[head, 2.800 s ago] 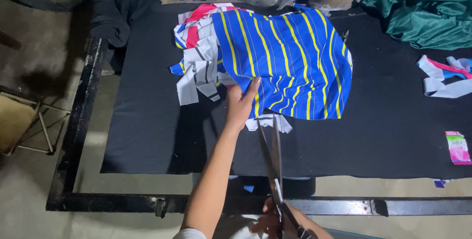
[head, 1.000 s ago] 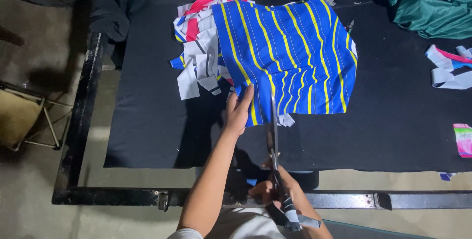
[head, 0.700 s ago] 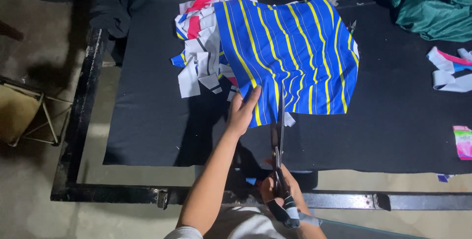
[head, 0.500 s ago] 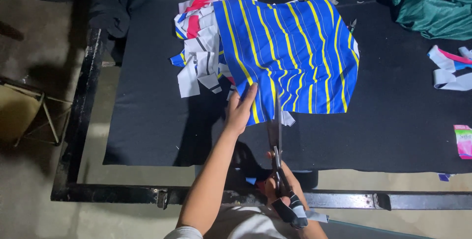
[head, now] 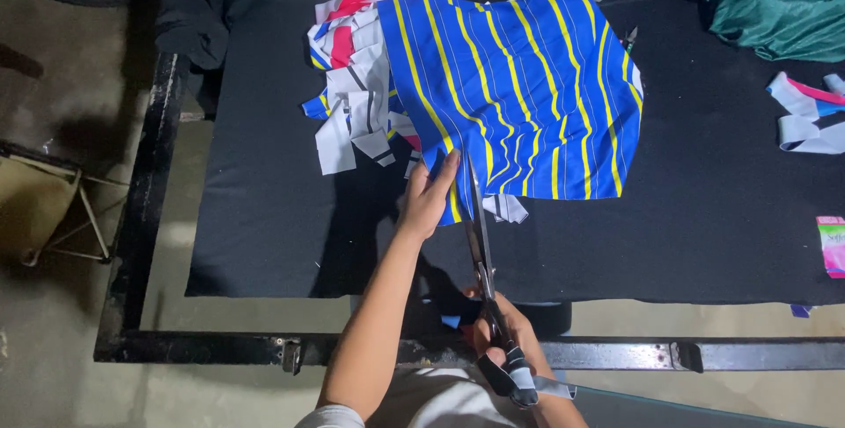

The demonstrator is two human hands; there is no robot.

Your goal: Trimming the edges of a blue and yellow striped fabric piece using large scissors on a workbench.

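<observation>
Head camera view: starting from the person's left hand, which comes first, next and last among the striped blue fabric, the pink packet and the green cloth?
1. Striped blue fabric: nearest, under the left hand fingertips at its near edge.
2. Green cloth: far right corner of the table.
3. Pink packet: farthest, at the right edge, though not by much.

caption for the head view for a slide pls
Left hand pins the striped blue cloth on a black table while the right hand drives long scissors into its near edge.
</observation>
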